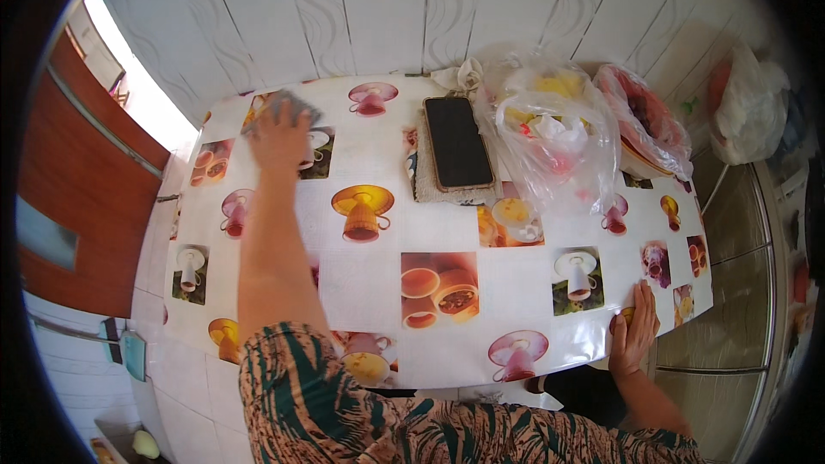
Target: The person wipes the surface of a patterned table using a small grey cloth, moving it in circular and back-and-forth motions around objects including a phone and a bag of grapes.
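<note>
My left arm reaches across to the far left part of the table, which is spread with a white tablecloth (369, 275) printed with cups. There my left hand (277, 139) presses down on a bunched grey cloth (296, 108), its fingers bent over it. At the near right edge of the table, my right hand (636, 326) lies flat with outstretched fingers and nothing in it.
A black phone (460, 143) lies on a folded towel (423, 174) toward the back. Clear plastic bags (559, 146) and a red-tinted bag (644, 112) stand right of it. A tiled wall (378, 9) borders the far edge; a brown door (90, 172) is at left.
</note>
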The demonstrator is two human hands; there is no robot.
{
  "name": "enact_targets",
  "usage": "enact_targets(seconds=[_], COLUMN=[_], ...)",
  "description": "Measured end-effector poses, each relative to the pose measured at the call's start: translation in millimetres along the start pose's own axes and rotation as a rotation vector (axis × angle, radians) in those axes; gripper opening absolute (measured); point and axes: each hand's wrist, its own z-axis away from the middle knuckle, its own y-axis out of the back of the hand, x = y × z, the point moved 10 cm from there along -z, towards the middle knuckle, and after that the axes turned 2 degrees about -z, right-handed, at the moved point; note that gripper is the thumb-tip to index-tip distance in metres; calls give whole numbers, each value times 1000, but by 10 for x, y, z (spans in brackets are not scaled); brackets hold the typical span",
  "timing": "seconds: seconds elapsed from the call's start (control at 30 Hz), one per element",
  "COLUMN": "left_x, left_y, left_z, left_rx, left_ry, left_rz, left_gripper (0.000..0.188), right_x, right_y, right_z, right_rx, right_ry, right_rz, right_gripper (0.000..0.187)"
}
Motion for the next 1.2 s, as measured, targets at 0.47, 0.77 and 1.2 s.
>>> enact_targets(seconds=[0.47,0.77,1.2], left_x=[-1999,-687,2030], left_y=[250,609,1178], left_z=[1427,2955,3372], left_rx=[11,73,23], left_ry=[166,-173,-446], left_rz=[-121,-3,688], left_gripper=[62,60,78], right_x=[52,72,113], right_y=[9,-52,99], right_z=[63,90,-217], right_rx=[63,122,-54], right_ry=[22,47,-75], right_rz=[3,-10,-34], right_gripper=[57,58,48])
